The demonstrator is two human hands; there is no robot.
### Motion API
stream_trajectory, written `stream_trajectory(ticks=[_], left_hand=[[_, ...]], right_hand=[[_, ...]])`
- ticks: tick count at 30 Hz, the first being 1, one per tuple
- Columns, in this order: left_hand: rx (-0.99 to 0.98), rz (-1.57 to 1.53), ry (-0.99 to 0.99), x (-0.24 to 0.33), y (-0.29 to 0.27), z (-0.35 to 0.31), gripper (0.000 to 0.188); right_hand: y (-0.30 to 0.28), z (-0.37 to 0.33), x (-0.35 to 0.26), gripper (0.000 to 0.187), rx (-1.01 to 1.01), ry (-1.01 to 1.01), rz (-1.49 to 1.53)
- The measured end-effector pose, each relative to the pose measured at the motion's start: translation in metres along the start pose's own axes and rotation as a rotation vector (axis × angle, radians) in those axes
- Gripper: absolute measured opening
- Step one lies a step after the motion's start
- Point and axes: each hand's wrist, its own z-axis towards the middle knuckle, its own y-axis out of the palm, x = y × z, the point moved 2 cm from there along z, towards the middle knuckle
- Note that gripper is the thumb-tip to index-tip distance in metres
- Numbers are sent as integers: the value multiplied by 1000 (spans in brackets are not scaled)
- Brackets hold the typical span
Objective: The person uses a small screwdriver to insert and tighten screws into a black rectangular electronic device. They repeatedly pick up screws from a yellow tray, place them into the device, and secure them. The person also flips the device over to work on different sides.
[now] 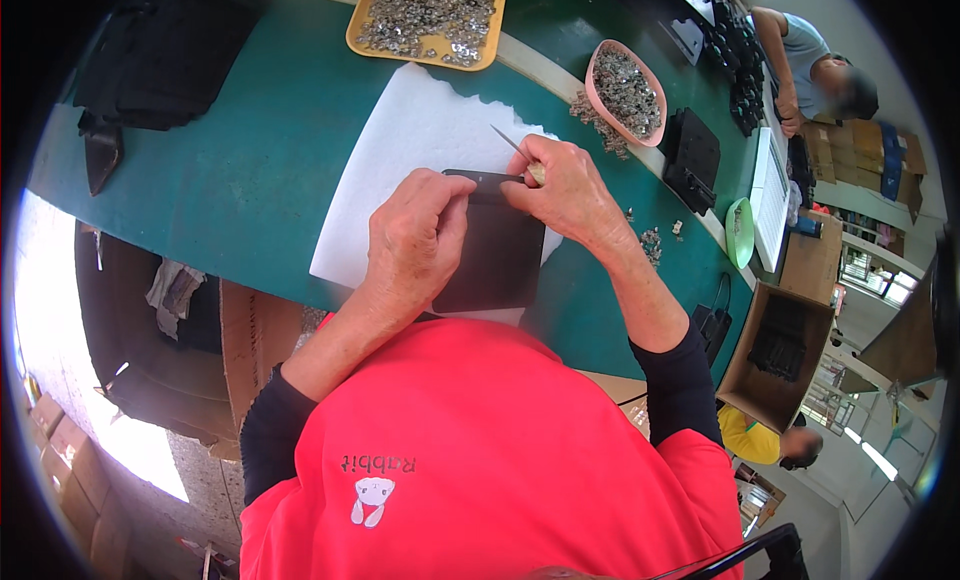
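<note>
Cartons (75, 460) stand at the far left of my view. Next, a black pile (165, 55) lies on the green table (270, 180). Further right I see a white sheet (430, 125) spread out, a yellow tray (490, 52) of small shiny pieces (425, 10) beyond it. My left grip (410, 230) is narrow, fingers curled, at the upper left corner of the dark panel (490, 260); from here I cannot tell whether it pinches anything. The panel lies on the sheet. My right grip (570, 185) is closed around a pointed tool (537, 173), tip aimed up and left over the sheet. Rightward sit a pink basket (652, 138) heaped with pieces, a black case (690, 165) and a green bowl (741, 252).
</note>
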Motion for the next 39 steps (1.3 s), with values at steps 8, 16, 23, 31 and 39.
stream_trajectory(ticks=[8,16,23,31,39], left_hand=[[-66,-303,-269,-8,-8,-2,12],[-74,-460,-491,-7,-15,0,15],[-59,-535,-593,-8,-17,1,17],[-73,-445,-588,-5,-21,2,18],[-54,-259,-450,5,-15,2,18]], right_hand=[[-5,7,10,27,-116,-60,164],[-13,27,11,31,-267,-84,108],[-11,27,15,31,-248,-62,103],[-9,23,19,32,-206,-86,150],[-4,1,13,18,151,-457,286]])
